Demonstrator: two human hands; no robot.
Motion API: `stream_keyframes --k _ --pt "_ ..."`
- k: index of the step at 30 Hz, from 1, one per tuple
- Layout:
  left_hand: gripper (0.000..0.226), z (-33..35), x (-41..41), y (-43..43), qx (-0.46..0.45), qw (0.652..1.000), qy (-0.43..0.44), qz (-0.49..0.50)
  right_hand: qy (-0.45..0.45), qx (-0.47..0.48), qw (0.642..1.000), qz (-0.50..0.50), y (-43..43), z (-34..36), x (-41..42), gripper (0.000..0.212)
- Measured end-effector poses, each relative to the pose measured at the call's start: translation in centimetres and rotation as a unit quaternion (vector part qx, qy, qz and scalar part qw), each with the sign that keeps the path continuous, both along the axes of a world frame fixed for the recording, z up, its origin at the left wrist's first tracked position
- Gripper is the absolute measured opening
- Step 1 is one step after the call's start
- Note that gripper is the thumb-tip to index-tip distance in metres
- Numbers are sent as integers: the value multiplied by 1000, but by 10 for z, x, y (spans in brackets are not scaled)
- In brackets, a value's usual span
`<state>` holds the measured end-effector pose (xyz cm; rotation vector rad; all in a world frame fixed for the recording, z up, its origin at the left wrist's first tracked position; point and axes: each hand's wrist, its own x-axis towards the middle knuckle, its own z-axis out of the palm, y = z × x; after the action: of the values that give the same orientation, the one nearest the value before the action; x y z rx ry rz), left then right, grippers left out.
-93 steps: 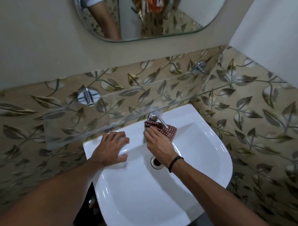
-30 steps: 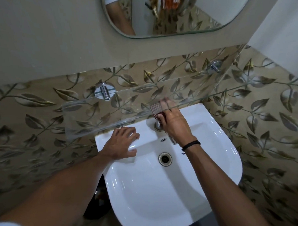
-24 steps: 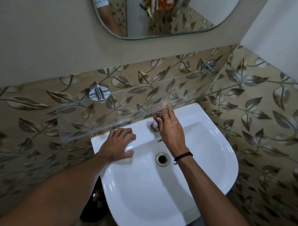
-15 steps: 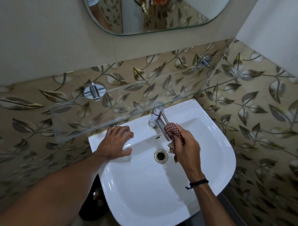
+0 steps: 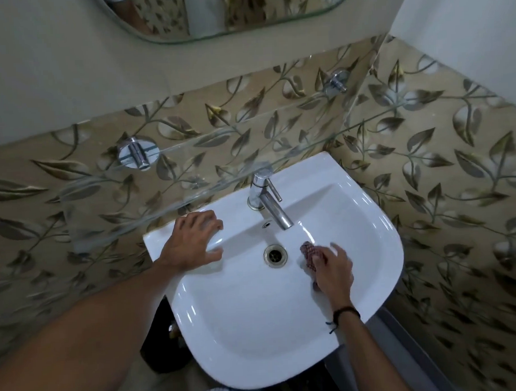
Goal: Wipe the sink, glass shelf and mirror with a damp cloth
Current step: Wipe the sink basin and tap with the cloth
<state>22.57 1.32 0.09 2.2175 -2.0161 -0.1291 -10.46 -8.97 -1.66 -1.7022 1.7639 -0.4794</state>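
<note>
Right hand [image 5: 332, 269] inside the white sink [image 5: 379, 228], fingers closed around a bunched red checked cloth [image 5: 309, 256], pressing it on the basin wall just right of the drain [image 5: 275, 255], below the tap [image 5: 267, 198] spout. Hand slightly blurred. Left hand [image 5: 192, 242] flat on the sink's back-left rim, fingers spread, holding nothing. Glass shelf [image 5: 191, 180] runs above the sink's back edge; mirror [image 5: 213, 14] on the wall above.

I see a white sink [image 5: 370, 220] with a chrome tap [image 5: 268, 199], a red-and-white checked cloth [image 5: 308, 253] under my right hand [image 5: 334, 269], beige wall tiles [image 5: 441, 157] patterned with brown-gold leaves, and a black wristband [image 5: 346, 311].
</note>
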Motion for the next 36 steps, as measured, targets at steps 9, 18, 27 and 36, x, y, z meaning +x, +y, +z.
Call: stream_keyframes --k 9,18,27,36 --pt "53 4 -1 -4 -7 1000 -9 0 333 22 876 348 -7 -69 37 63" --pt "54 1 1 -3 -8 1000 -11 1 203 -137 958 150 -21 -53 20 63" --pt "53 2 -1 -2 -13 1000 -13 3 246 -33 933 259 -16 -52 7 81" --pt "54 0 0 -1 -6 1000 -14 2 -318 177 925 -112 -34 21 9 18"
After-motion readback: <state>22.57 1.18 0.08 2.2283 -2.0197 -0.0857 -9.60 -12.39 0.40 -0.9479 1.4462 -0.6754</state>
